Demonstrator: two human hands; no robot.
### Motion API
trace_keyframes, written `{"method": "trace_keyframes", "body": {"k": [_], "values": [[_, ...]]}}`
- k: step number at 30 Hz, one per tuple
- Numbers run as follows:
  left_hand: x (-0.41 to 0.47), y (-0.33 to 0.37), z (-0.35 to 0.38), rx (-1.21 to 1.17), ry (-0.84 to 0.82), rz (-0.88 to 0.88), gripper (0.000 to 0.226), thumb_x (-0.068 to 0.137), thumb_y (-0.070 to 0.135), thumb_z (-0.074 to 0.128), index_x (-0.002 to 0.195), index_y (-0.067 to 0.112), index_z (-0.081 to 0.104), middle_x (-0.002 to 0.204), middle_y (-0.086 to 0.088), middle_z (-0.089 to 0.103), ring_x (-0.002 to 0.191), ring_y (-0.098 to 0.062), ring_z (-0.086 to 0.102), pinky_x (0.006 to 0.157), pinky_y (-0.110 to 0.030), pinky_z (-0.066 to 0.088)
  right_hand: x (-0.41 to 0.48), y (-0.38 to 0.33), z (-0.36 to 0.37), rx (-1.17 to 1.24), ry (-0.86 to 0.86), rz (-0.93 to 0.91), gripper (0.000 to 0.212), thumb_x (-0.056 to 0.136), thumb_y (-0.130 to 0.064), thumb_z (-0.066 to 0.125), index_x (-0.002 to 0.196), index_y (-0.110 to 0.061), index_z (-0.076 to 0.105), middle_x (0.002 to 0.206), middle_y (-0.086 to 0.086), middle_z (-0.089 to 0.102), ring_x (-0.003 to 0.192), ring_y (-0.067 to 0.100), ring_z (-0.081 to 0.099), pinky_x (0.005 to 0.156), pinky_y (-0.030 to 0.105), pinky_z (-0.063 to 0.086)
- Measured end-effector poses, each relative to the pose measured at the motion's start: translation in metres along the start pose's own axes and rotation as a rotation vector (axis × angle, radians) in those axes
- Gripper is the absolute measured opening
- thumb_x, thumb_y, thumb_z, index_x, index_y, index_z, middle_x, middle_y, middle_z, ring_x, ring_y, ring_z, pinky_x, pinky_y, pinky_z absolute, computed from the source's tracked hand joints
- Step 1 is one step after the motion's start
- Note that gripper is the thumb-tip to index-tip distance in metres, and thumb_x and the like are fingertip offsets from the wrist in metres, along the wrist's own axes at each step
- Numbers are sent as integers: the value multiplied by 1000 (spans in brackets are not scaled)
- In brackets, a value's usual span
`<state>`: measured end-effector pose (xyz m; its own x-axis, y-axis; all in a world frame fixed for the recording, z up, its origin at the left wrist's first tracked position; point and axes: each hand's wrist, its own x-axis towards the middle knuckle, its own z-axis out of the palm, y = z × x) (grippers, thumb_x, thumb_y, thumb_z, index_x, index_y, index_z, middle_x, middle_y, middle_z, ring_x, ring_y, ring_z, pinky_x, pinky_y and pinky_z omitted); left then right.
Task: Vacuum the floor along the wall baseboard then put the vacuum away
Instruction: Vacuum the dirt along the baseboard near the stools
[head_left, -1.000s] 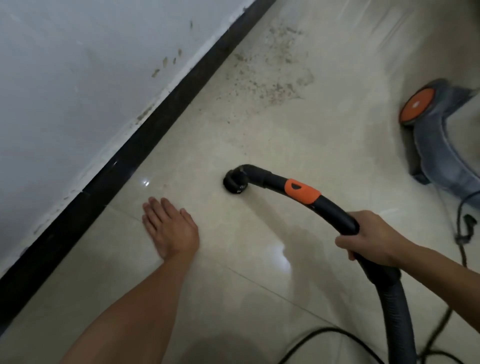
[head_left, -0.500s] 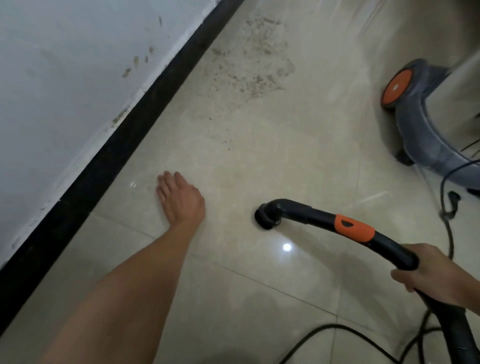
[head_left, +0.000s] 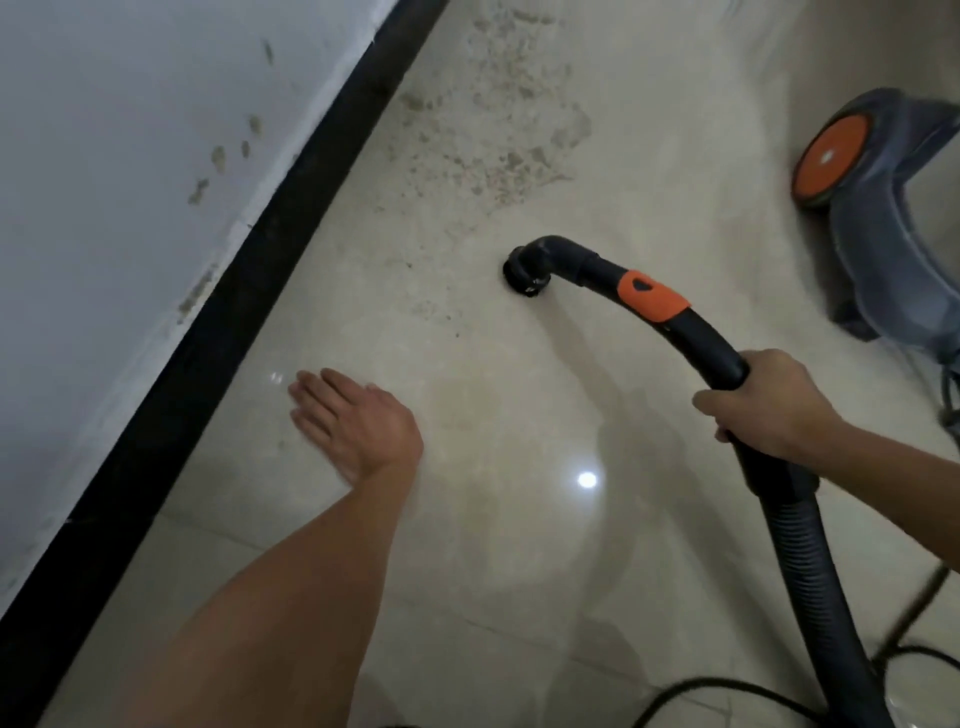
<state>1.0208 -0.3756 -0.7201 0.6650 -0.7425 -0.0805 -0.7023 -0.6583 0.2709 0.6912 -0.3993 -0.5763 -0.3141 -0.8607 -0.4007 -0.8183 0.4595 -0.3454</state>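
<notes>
Down on the pale tiled floor (head_left: 519, 545), the left hand (head_left: 358, 421) is spread flat, fingers straight and gripping nothing, pointing toward the black baseboard (head_left: 218, 338) at the foot of the white wall (head_left: 130, 156). Whether the palm touches the tile, the blur won't let me call. Over on the other side, the right hand (head_left: 763, 400) is wrapped tight round the curved black handle tube (head_left: 696, 338), just above where the ribbed hose (head_left: 821, 597) joins it. Follow that tube forward, past the orange collar (head_left: 652, 296), and there's the round nozzle (head_left: 524, 270), mouth down at the tile, well apart from the baseboard and right at the near edge of a gritty dirt patch (head_left: 498, 135). The grey vacuum body (head_left: 893, 234), 1 orange wheel (head_left: 831, 156) showing, sits at the right edge. A black cable (head_left: 727, 691) loops across the bottom right corner. 1 bright glint shines between the 2 arms.
</notes>
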Motion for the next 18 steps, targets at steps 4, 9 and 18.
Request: {"method": "trace_keyframes", "body": {"k": [4,9,18], "values": [[-1,2,-3,-40,-48,-10,56,97,23,37,144,-8,30,154,-29,22,145,-40,15,118,-52,10,9,-43,20,28,-40,-38,15,68,-20,72,77,-17,60,48,-8,66,42,13,66,60,34,57],[2,3,-3,-81,-68,-30,56,96,21,40,143,-7,33,153,-28,25,144,-41,17,118,-51,10,30,-123,38,-39,-96,-146,18,69,-23,71,81,-20,59,59,1,69,42,12,66,56,29,55],[5,0,3,-80,-47,-13,57,93,25,34,142,-6,37,152,-27,28,144,-40,20,117,-53,14,50,-200,48,-216,-208,-378,18,72,-24,72,83,-21,58,61,2,69,47,14,69,57,31,56]]}}
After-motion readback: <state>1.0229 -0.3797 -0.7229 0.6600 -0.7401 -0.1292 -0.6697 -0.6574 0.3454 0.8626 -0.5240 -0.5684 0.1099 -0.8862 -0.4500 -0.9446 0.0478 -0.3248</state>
